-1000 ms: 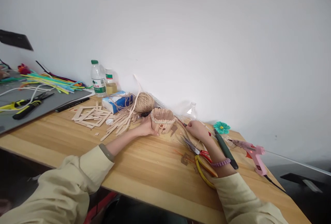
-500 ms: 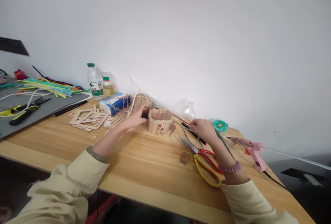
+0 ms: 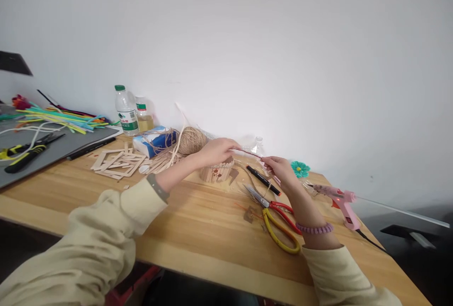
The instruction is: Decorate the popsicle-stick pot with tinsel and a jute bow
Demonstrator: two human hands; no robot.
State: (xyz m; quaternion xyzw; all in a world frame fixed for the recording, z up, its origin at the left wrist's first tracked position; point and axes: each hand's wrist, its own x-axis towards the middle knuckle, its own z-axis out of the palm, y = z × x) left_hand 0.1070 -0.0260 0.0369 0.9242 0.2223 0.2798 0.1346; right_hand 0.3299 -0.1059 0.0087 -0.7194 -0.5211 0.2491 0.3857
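A thin reddish-brown strand [image 3: 250, 153] stretches between my two hands above the table. My left hand [image 3: 220, 151] pinches its left end, over the small wooden-stick basket [image 3: 215, 173], and hides part of the basket's rim. At the strand's right end, my right hand [image 3: 279, 169] has its fingers closed on it. Below the right hand lie a black marker [image 3: 264, 181] with an orange end and scissors [image 3: 271, 211] with one red and one yellow handle, blades partly apart.
A twine ball [image 3: 192, 141], a blue-white pack [image 3: 155, 141] and wooden sticks [image 3: 120, 162] lie left. Two bottles [image 3: 126, 112] stand behind. Pliers [image 3: 30, 151] rest on a grey mat. A teal flower [image 3: 300, 169] and pink glue gun [image 3: 339, 200] are right.
My left hand has moved right, from beside the basket to over it, and now grips the strand. My right hand has stayed near its place, with the strand now raised and stretched. The view has shifted slightly.
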